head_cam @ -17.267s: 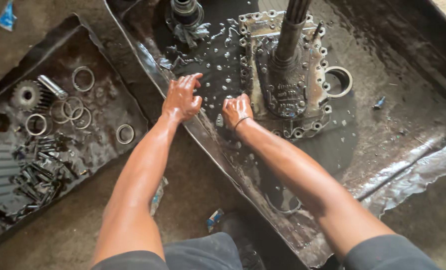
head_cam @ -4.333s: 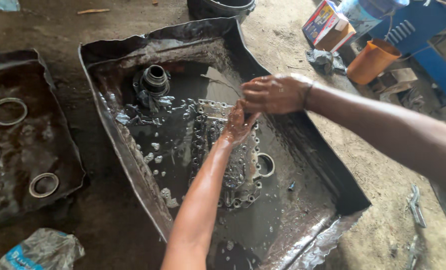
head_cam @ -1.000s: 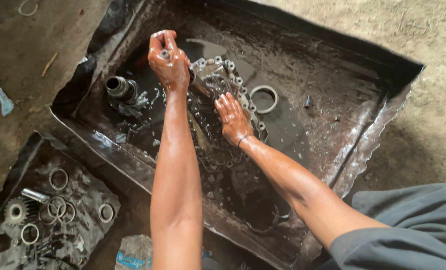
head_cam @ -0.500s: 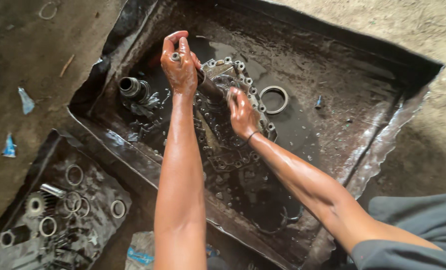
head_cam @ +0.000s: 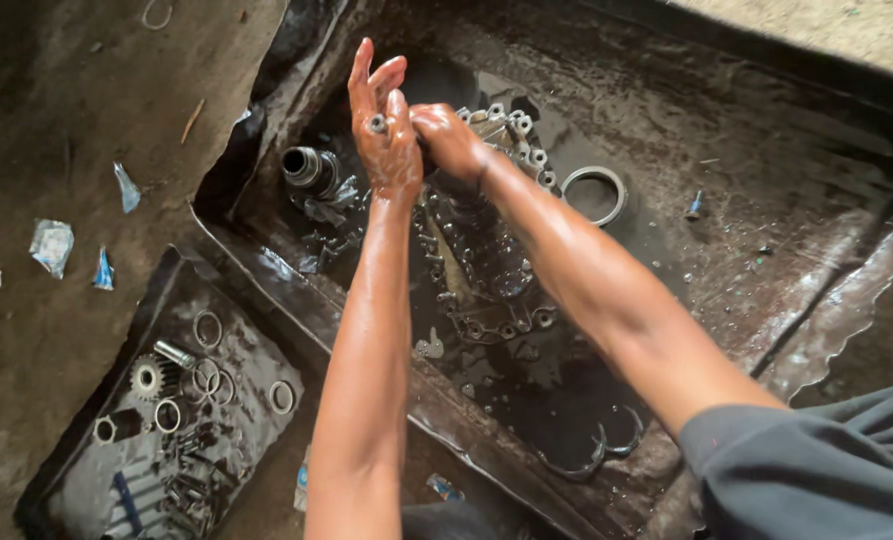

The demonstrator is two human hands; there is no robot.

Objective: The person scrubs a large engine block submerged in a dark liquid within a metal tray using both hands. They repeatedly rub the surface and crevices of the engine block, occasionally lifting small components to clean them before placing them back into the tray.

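My oily left hand [head_cam: 387,135] pinches a small metal bolt [head_cam: 377,123]; my right hand [head_cam: 449,138], loosely curled, touches it above the bolt-ringed plate [head_cam: 487,270] in the wet tray [head_cam: 767,200].

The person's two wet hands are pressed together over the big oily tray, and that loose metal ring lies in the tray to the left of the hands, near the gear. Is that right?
Not quite. The head view shows the loose metal ring lying in the big oily tray to the right of the left hand and right hand, not the left. The rest holds: both are wet and pressed together.

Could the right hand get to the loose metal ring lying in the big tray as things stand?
Probably yes: the ring lies bare beside the right hand, with nothing over it.
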